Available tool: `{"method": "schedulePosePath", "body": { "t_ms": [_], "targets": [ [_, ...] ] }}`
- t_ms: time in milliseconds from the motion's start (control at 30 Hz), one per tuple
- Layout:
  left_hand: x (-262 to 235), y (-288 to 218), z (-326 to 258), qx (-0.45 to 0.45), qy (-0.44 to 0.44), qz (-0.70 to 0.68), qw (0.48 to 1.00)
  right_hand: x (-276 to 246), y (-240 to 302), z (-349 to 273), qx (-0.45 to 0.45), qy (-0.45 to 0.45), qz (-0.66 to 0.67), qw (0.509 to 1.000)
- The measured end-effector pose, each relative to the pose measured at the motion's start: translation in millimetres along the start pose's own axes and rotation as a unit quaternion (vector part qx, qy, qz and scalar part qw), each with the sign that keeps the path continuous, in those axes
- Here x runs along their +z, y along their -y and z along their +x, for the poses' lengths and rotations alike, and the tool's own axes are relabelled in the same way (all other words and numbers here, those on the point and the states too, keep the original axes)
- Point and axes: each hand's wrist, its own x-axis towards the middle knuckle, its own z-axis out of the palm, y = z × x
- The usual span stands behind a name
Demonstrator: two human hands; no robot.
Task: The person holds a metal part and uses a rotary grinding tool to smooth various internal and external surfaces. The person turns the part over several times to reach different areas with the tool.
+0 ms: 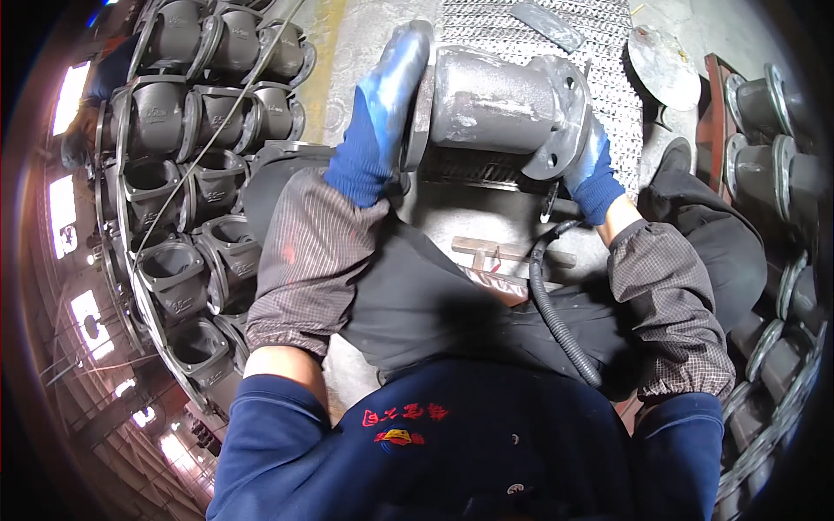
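A grey cast-iron flanged pipe fitting (493, 100) lies sideways in front of me, with a flange at each end and bolt holes showing in the right one. My left hand (393, 95), in a blue coated glove, grips the left flange, its fingers along the outer face. Also gloved in blue, my right hand (592, 165) holds the lower edge of the right flange; its fingers are partly hidden behind the metal. Below that flange hangs a thin metal piece (549, 201), close to the end of a black corrugated hose (556, 321) that crosses my right thigh.
Stacked flanged castings (195, 174) stand at left, with more castings (760, 174) beside a rusty red frame (718, 113) at right. A textured mat (608, 52) carries a flat metal bar (547, 24). A round plate (665, 68) and a small wooden piece (473, 247) are nearby.
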Motion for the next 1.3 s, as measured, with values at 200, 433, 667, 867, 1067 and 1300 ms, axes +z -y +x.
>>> {"method": "schedulePosePath", "body": {
  "t_ms": [200,433,667,867,1067,1300],
  "targets": [
    [12.6,-12.7,-23.3,-0.263,0.005,-0.223,0.939,12.7,10.7,-9.1,0.05,-0.005,0.08,0.996],
    [-6.8,-8.8,-12.7,-0.245,-0.031,-0.221,0.944,10.4,30.2,8.9,0.038,0.112,-0.059,0.991],
    [0.9,-16.2,-2.6,-0.286,-0.078,-0.403,0.866,-13.3,40.9,24.8,-0.341,0.156,-0.519,0.768],
    [4.8,1.1,9.1,-0.394,-0.097,-0.438,0.802,-28.1,30.8,74.9,-0.192,0.21,-0.494,0.822],
    [-1.0,56.5,-2.6,-0.387,-0.11,-0.494,0.771,11.4,42.9,84.4,-0.222,0.208,-0.453,0.838],
    [7.7,26.2,33.7,-0.47,-0.081,-0.561,0.676,2.1,61.0,82.7,-0.399,0.134,-0.603,0.678]
  ]
}}
